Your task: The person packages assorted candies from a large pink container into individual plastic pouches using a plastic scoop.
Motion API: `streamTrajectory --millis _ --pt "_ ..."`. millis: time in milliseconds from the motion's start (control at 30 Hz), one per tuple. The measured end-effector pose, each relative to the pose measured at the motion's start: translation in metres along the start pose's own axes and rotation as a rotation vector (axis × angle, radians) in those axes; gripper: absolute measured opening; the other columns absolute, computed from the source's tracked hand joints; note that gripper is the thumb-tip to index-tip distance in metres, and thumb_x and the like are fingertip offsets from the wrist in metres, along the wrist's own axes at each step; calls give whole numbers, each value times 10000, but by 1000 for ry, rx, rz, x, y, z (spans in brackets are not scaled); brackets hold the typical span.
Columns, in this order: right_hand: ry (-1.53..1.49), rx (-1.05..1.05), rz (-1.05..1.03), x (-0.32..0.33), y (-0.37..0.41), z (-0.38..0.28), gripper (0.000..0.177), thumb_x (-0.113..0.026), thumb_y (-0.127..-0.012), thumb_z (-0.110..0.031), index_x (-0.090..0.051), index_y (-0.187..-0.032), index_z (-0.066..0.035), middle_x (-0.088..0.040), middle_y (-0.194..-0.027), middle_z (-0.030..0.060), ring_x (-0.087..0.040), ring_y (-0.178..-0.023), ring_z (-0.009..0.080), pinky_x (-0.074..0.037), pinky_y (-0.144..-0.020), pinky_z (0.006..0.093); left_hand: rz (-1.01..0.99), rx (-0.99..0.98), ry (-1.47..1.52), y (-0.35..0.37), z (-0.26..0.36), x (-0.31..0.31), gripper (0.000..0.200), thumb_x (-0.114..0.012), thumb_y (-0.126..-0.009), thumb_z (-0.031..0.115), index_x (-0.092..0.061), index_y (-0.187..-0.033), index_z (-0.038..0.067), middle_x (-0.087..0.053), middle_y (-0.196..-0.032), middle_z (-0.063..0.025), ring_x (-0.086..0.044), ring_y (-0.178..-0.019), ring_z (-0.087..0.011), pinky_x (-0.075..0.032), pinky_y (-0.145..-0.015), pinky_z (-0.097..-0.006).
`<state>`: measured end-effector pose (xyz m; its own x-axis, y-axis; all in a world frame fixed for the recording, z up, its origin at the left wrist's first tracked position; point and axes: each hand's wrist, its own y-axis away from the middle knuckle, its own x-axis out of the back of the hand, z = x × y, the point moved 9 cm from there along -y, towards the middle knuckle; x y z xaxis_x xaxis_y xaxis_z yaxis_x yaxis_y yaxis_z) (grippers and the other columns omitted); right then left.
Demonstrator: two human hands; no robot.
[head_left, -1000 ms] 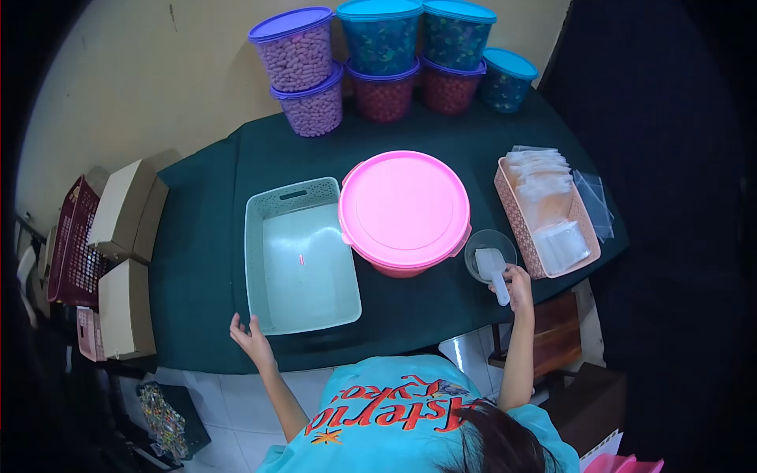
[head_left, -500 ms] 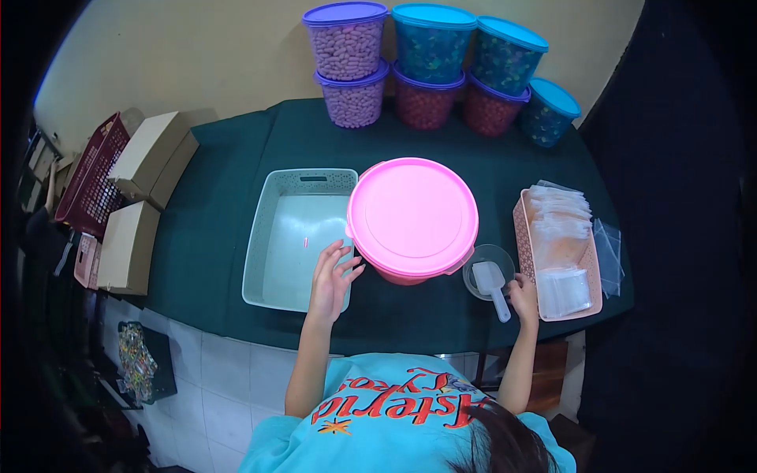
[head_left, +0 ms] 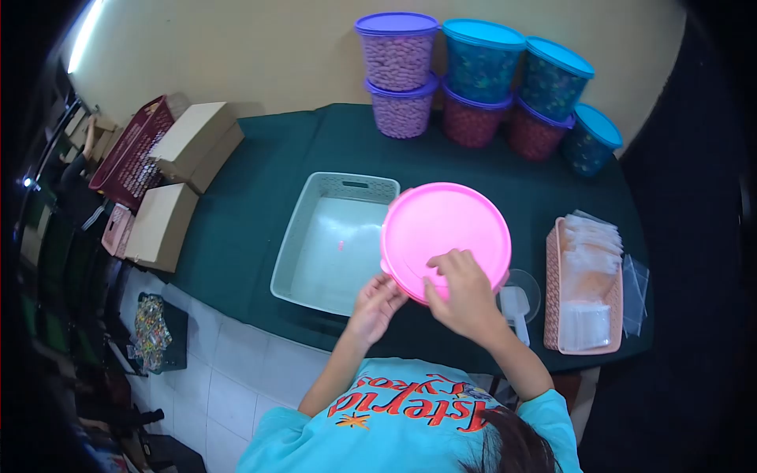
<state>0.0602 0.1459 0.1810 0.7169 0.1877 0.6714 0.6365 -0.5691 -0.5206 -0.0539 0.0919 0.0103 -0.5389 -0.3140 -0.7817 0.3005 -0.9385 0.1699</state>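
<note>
A large round tub with a bright pink lid (head_left: 447, 232) stands on the dark green tablecloth (head_left: 236, 197). My left hand (head_left: 377, 309) is at the lid's lower left rim, fingers bent and pressed against the edge. Over the lower part of the lid is my right hand (head_left: 461, 292), its fingers curved and apart, nothing between them. Left of the tub lies a pale green basket (head_left: 288, 248) with a tiny pink piece (head_left: 341, 246) inside. A clear bowl (head_left: 533, 293) with a white scoop (head_left: 516, 306) sits at the tub's lower right, partly behind my right arm.
Stacked tubs (head_left: 477, 67) with purple and blue lids stand along the wall. At the right is a pink basket (head_left: 553, 303) of clear bags (head_left: 587, 252). Brown boxes (head_left: 162, 225) and a maroon crate (head_left: 134, 158) are at the left. Part of another person (head_left: 79, 177) shows far left.
My right hand has left the bowl and come over the pink lid. My left hand has moved to the lid's rim. The whole view has shifted, so things appear further right and lower.
</note>
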Motion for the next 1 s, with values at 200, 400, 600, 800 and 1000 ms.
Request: streamTrajectory --millis 200,400,600,800,1000 --pt "269 146 -344 -76 14 -25 282 -598 -708 -279 -534 -787 -16 -510 -751 120 -514 -748 259 -410 -605 364 -175 189 -460 54 -31 -7 196 -596 -767 13 -546 -956 -5 -591 -902 -51 -561 -868 -111 -446 -791 -253" --pt "420 244 -463 -85 44 -35 266 -596 -707 -310 -514 -706 -57 -484 -654 69 -516 -637 205 -397 -534 327 -262 234 -614 55 -40 6 50 -639 -698 -6 -603 -726 13 -599 -720 -19 -545 -686 -65 -428 -629 -205" --pt "453 350 -350 -79 52 -36 220 -568 -745 -269 -470 -659 -91 -436 -607 36 -476 -571 165 -344 -498 295 -255 171 -592 53 -37 2 49 -648 -689 -6 -603 -690 13 -595 -675 -8 -530 -644 -46 -422 -590 -201" --pt "411 496 -398 -74 56 -38 225 -563 -766 -267 -461 -663 -95 -419 -596 24 -454 -538 150 -332 -486 284 -263 118 -580 55 -39 1 76 -655 -695 -1 -611 -758 -1 -610 -718 -26 -545 -682 -56 -430 -618 -205" --pt "413 547 -461 -81 61 -36 253 -542 -791 -278 -460 -673 -70 -435 -580 22 -452 -522 138 -338 -465 264 -328 82 -567 54 -38 2 133 -664 -693 9 -614 -814 -19 -620 -742 -40 -554 -721 -62 -436 -644 -216"
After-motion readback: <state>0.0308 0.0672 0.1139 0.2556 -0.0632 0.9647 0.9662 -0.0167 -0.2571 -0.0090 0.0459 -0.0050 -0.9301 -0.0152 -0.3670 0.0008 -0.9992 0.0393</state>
